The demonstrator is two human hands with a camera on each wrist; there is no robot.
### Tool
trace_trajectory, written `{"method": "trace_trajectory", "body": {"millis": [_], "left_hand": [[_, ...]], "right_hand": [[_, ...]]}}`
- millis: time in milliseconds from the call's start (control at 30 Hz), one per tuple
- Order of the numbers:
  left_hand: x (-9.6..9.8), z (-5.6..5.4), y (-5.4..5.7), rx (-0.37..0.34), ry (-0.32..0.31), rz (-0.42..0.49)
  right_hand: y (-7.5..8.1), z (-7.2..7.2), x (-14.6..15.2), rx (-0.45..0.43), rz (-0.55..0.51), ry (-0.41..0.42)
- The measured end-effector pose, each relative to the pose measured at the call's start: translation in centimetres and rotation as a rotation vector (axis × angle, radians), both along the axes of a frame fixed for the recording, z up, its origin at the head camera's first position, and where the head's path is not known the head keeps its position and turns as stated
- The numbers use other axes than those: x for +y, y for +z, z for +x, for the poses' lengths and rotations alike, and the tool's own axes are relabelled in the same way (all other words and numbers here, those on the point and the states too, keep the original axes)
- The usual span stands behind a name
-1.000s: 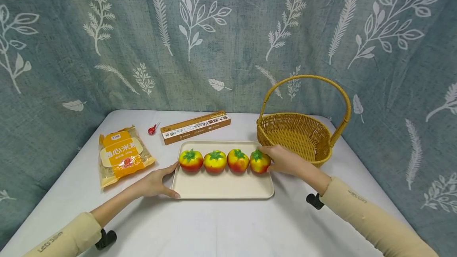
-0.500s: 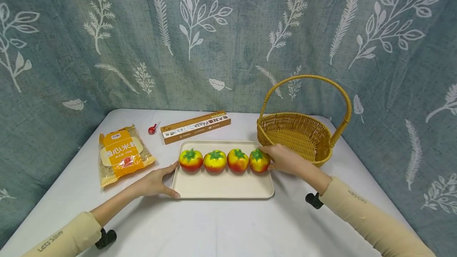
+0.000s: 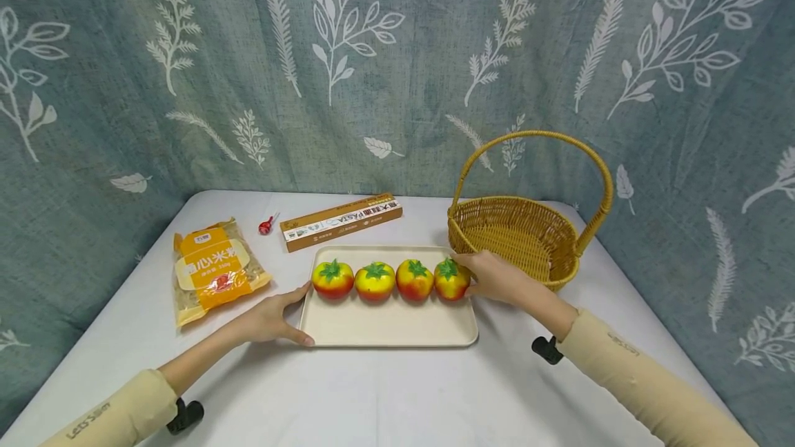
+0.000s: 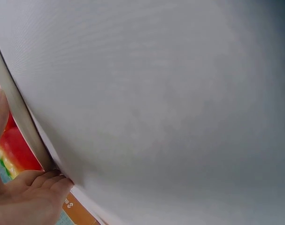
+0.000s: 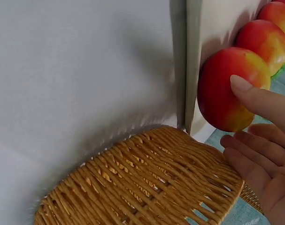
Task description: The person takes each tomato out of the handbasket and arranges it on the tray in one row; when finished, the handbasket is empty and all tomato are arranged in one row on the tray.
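Several red-and-yellow tomatoes with green leafy tops, such as the second from left (image 3: 375, 281), sit in a row on a cream rectangular tray (image 3: 385, 326). My right hand (image 3: 491, 276) holds the rightmost tomato (image 3: 452, 280) between thumb and fingers. In the right wrist view, the thumb (image 5: 255, 96) lies on this tomato's side and the other fingers are at its far side. My left hand (image 3: 268, 317) rests at the tray's left edge, spread, with the thumb at the front corner. The left wrist view shows its fingertips (image 4: 53, 180) against the tray rim (image 4: 20, 103).
A wicker basket (image 3: 456, 236) with a tall handle stands right of the tray, close to my right hand. Behind the tray lies a pasta box (image 3: 341, 221). A red lollipop (image 3: 266, 226) and a yellow bag of grain (image 3: 217, 269) lie at the left.
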State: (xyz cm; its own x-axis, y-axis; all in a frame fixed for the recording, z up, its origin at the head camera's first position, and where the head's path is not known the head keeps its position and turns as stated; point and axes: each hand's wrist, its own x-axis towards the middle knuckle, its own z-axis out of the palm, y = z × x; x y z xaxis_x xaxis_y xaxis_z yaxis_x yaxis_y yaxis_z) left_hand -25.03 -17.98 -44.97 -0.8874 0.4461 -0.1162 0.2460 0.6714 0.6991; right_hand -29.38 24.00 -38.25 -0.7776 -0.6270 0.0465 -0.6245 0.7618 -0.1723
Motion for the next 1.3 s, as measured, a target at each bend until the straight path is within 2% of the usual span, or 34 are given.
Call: {"method": "trace_trajectory", "body": {"millis": [167,500,900,1300], "left_hand": [[0.1,0.1,0.0,0.000,0.000,0.007],[0.3,0.4,-0.3,0.002,0.004,0.014],[0.4,0.4,-0.2,-0.004,0.013,0.014],[0.1,0.2,-0.2,0.007,-0.009,0.014]], "right_hand": [[0.0,0.0,0.2,0.013,0.002,-0.004],[-0.9,0.2,0.6,0.040,-0.020,0.011],[0.2,0.3,0.6,-0.011,-0.021,-0.014],[0.6,0.7,0.8,-0.003,-0.070,-0.015]]}}
